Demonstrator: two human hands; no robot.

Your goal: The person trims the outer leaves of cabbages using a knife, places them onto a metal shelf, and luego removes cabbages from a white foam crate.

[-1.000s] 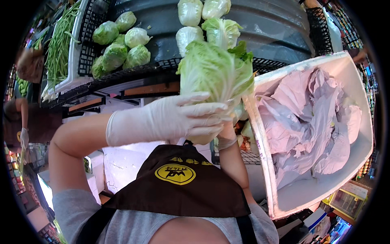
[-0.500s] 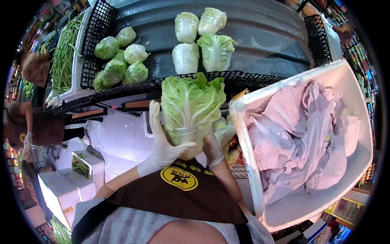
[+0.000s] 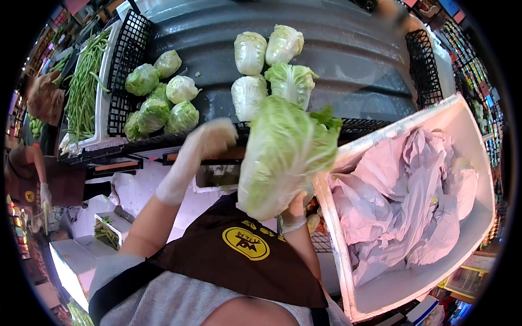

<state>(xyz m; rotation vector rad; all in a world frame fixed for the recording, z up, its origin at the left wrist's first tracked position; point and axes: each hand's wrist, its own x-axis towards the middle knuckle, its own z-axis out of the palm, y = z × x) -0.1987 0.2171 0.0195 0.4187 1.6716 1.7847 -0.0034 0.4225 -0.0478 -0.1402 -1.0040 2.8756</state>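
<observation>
A large napa cabbage (image 3: 277,163), pale green with frilly leaf tips, is tilted up and to the right in front of my apron. My right hand (image 3: 295,211), in a white glove, grips it from beneath at the lower right, with most of its fingers hidden behind the leaves. To the left of the cabbage, and apart from it, my gloved left hand (image 3: 215,137) is raised near the display's front edge. Motion smears its fingers. Just beyond, several wrapped napa cabbages (image 3: 249,96) lie on the dark ridged display (image 3: 359,70).
Round lettuces (image 3: 157,111) sit at the display's left, beside a black mesh divider (image 3: 130,49) and green beans (image 3: 87,81). A white foam box (image 3: 333,217) with crumpled pinkish paper (image 3: 402,201) stands right. Another person's gloved hand (image 3: 45,195) shows far left.
My left hand has let go of the napa cabbage and moved up and left. The cabbage has tipped to the right in my right hand, which still holds it.
</observation>
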